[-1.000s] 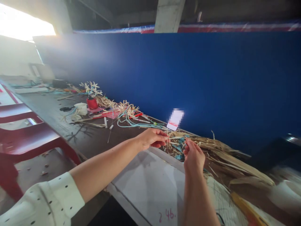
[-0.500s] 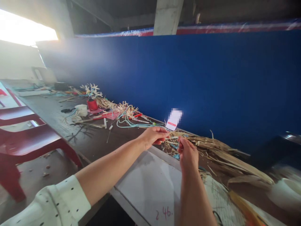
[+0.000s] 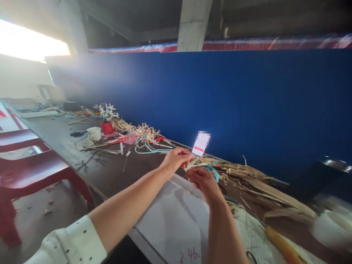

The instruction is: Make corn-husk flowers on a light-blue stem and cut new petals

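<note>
My left hand (image 3: pixel 177 160) is closed in a pinch above the table edge, its fingertips beside pale dried husk strips (image 3: pixel 199 163). Whatever lies between those fingers is too small to make out. Just to the right and nearer to me, my right hand (image 3: pixel 205 182) has its fingers drawn together, and their tips are partly hidden. A light blue cord (image 3: pixel 213 172) shows behind the right hand. A phone (image 3: pixel 198 147) with a lit screen leans just beyond my left fingertips. Long brown dried husks (image 3: pixel 247 172) stretch away to the right.
Husk flowers (image 3: pixel 147 132), a red thread spool (image 3: pixel 107 127), a white cup (image 3: pixel 94 134) and scissors (image 3: pixel 78 134) lie along the table at left. A blue partition (image 3: pixel 233 102) rises behind. Red plastic chairs (image 3: pixel 35 168) stand left; a white container (image 3: pixel 332 227) is at right.
My right hand has moved left and toward me, closer to my left hand, and turned. More of the light blue cord now shows. The view has tilted up slightly.
</note>
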`<state>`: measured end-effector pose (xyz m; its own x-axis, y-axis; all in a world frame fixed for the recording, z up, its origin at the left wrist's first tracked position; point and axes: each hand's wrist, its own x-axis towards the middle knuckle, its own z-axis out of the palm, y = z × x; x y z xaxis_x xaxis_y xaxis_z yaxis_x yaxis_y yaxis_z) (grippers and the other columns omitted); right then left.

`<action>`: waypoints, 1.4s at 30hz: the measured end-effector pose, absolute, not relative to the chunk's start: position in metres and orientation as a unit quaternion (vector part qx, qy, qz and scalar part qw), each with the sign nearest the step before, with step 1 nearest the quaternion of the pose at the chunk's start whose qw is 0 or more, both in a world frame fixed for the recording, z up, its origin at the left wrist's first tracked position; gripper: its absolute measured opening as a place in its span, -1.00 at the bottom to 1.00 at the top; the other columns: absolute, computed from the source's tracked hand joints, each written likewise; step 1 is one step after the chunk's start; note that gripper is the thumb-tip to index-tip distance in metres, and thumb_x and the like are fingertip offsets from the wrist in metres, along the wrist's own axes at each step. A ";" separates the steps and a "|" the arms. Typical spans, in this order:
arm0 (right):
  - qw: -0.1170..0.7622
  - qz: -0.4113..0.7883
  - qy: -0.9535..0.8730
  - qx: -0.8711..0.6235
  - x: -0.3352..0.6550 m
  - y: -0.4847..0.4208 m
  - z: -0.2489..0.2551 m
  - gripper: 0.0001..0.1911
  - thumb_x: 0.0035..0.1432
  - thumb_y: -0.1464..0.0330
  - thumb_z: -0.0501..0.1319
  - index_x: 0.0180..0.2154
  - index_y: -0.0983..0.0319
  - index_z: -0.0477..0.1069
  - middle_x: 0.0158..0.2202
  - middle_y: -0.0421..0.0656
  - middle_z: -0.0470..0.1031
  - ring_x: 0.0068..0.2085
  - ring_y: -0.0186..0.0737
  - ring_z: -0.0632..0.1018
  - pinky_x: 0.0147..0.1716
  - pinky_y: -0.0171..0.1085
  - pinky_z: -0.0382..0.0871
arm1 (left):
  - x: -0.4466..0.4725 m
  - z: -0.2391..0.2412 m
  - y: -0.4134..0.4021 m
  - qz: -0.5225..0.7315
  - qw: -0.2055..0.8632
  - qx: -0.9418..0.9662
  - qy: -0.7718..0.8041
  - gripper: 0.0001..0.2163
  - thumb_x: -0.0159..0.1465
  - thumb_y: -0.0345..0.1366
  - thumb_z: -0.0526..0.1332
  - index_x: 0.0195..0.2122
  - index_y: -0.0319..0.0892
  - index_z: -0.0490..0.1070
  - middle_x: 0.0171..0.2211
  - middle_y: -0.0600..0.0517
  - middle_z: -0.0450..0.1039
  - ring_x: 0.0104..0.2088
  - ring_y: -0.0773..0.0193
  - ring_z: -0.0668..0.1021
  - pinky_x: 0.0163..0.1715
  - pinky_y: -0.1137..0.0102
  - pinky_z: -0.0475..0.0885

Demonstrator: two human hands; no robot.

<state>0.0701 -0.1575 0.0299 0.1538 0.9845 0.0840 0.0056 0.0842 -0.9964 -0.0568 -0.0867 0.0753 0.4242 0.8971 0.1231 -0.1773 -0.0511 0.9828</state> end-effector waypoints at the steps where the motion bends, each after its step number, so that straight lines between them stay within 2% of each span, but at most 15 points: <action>1: 0.527 0.446 -0.512 -0.512 0.068 -0.158 0.029 -0.79 -0.09 0.23 0.30 -0.45 0.25 0.49 -0.47 -0.17 0.50 -0.58 -0.45 0.28 -0.63 -0.41 0.08 | -0.057 0.075 -0.086 0.440 0.610 0.578 0.316 -0.78 0.01 -0.27 0.33 -0.34 -0.26 0.42 -0.39 -0.02 0.49 -0.52 0.46 0.42 -0.62 0.58 0.27; 4: 0.441 0.472 -0.570 -0.507 0.059 -0.158 0.025 -0.84 -0.11 0.30 0.30 -0.42 0.24 0.50 -0.47 -0.18 0.51 -0.55 -0.42 0.35 -0.61 -0.41 0.14 | -0.057 0.072 -0.084 0.443 0.604 0.577 0.327 -0.77 0.00 -0.25 0.33 -0.34 -0.25 0.45 -0.41 -0.01 0.47 -0.52 0.47 0.40 -0.62 0.59 0.26; 8: 0.409 0.472 -0.590 -0.511 0.052 -0.154 0.020 -0.67 -0.10 0.30 0.27 -0.21 0.21 0.52 -0.45 -0.17 0.52 -0.51 -0.34 0.45 -0.61 -0.38 0.23 | -0.055 0.063 -0.080 0.444 0.612 0.555 0.345 -0.73 -0.03 -0.20 0.35 -0.35 -0.25 0.47 -0.43 -0.01 0.46 -0.53 0.47 0.39 -0.62 0.59 0.23; 13: 0.533 0.389 -0.471 -0.585 0.058 -0.145 0.018 -0.72 -0.08 0.22 0.24 -0.34 0.25 0.54 -0.63 -0.22 0.42 -0.67 -0.43 0.28 -0.72 -0.40 0.00 | -0.042 0.043 -0.072 0.465 0.650 0.490 0.348 -0.73 -0.09 -0.19 0.37 -0.42 -0.26 0.47 -0.47 0.03 0.42 -0.59 0.50 0.32 -0.66 0.58 0.17; 17: 0.650 0.360 -0.330 -0.582 0.068 -0.140 0.015 -0.65 -0.16 0.18 0.30 -0.31 0.26 0.51 -0.50 -0.18 0.49 -0.65 -0.43 0.27 -0.71 -0.39 0.02 | -0.028 0.027 -0.071 0.470 0.680 0.444 0.347 -0.69 -0.12 -0.18 0.39 -0.38 -0.25 0.47 -0.53 0.09 0.37 -0.59 0.51 0.30 -0.66 0.59 0.14; 20: 0.707 0.349 -0.267 -0.554 0.073 -0.137 0.013 -0.58 -0.22 0.16 0.35 -0.28 0.26 0.50 -0.44 -0.16 0.51 -0.63 -0.42 0.28 -0.70 -0.39 0.05 | -0.020 0.015 -0.075 0.467 0.712 0.420 0.314 -0.65 -0.13 -0.16 0.40 -0.36 -0.25 0.45 -0.62 0.15 0.27 -0.63 0.53 0.26 -0.68 0.60 0.09; 22: 0.723 0.353 -0.248 -0.540 0.075 -0.136 0.012 -0.56 -0.26 0.16 0.38 -0.28 0.25 0.50 -0.42 -0.17 0.51 -0.61 -0.42 0.28 -0.70 -0.40 0.04 | -0.017 0.009 -0.077 0.462 0.725 0.422 0.287 -0.64 -0.12 -0.15 0.40 -0.37 -0.26 0.44 -0.64 0.17 0.24 -0.66 0.54 0.24 -0.69 0.59 0.07; 26: 0.721 0.348 -0.249 -0.545 0.075 -0.136 0.012 -0.61 -0.26 0.16 0.39 -0.35 0.23 0.50 -0.46 -0.18 0.50 -0.61 -0.41 0.25 -0.70 -0.39 0.03 | -0.016 0.000 -0.079 0.446 0.724 0.449 0.274 -0.64 -0.10 -0.13 0.39 -0.38 -0.26 0.42 -0.57 0.12 0.33 -0.65 0.53 0.28 -0.67 0.58 0.12; 29: 0.718 0.338 -0.254 -0.553 0.075 -0.136 0.012 -0.66 -0.26 0.16 0.38 -0.39 0.21 0.49 -0.42 -0.16 0.50 -0.60 -0.40 0.26 -0.70 -0.36 0.06 | -0.019 0.001 -0.079 0.437 0.713 0.469 0.282 -0.66 -0.03 -0.11 0.35 -0.33 -0.25 0.43 -0.54 0.11 0.35 -0.63 0.52 0.29 -0.65 0.58 0.16; 32: 0.708 0.310 -0.266 -0.577 0.080 -0.138 0.011 -0.64 -0.22 0.13 0.35 -0.38 0.22 0.49 -0.40 -0.13 0.50 -0.60 -0.37 0.28 -0.69 -0.34 0.07 | -0.026 0.005 -0.078 0.486 0.636 0.510 0.314 -0.65 0.07 -0.10 0.27 -0.19 -0.23 0.43 -0.42 0.04 0.41 -0.53 0.43 0.38 -0.56 0.53 0.27; 34: 0.691 0.276 -0.291 -0.601 0.083 -0.139 0.010 -0.61 -0.17 0.09 0.32 -0.35 0.23 0.49 -0.42 -0.14 0.49 -0.59 -0.36 0.29 -0.67 -0.34 0.09 | -0.033 0.009 -0.078 0.552 0.506 0.565 0.345 -0.66 0.13 -0.13 0.23 -0.12 -0.20 0.42 -0.26 -0.04 0.43 -0.38 0.35 0.44 -0.39 0.45 0.37; 36: 0.667 0.242 -0.324 -0.625 0.085 -0.140 0.010 -0.60 -0.14 0.07 0.30 -0.33 0.24 0.50 -0.46 -0.16 0.48 -0.58 -0.34 0.30 -0.64 -0.34 0.12 | -0.040 0.012 -0.079 0.586 0.359 0.639 0.345 -0.72 0.17 -0.19 0.20 -0.11 -0.16 0.44 -0.14 -0.06 0.41 -0.21 0.27 0.44 -0.15 0.36 0.35; 38: 0.640 0.215 -0.355 -0.647 0.085 -0.141 0.011 -0.62 -0.11 0.07 0.28 -0.34 0.24 0.51 -0.51 -0.18 0.46 -0.58 -0.33 0.31 -0.62 -0.33 0.14 | -0.044 0.014 -0.081 0.568 0.266 0.714 0.311 -0.78 0.22 -0.24 0.15 -0.14 -0.10 0.48 -0.13 -0.04 0.43 -0.09 0.23 0.41 0.01 0.31 0.25; 42: 0.596 0.183 -0.394 -0.675 0.081 -0.143 0.015 -0.64 -0.08 0.09 0.26 -0.35 0.23 0.52 -0.55 -0.18 0.45 -0.58 -0.31 0.32 -0.60 -0.31 0.15 | -0.047 0.014 -0.083 0.507 0.211 0.790 0.274 -0.81 0.24 -0.25 0.13 -0.23 -0.05 0.53 -0.15 -0.01 0.46 -0.08 0.20 0.39 0.01 0.29 0.21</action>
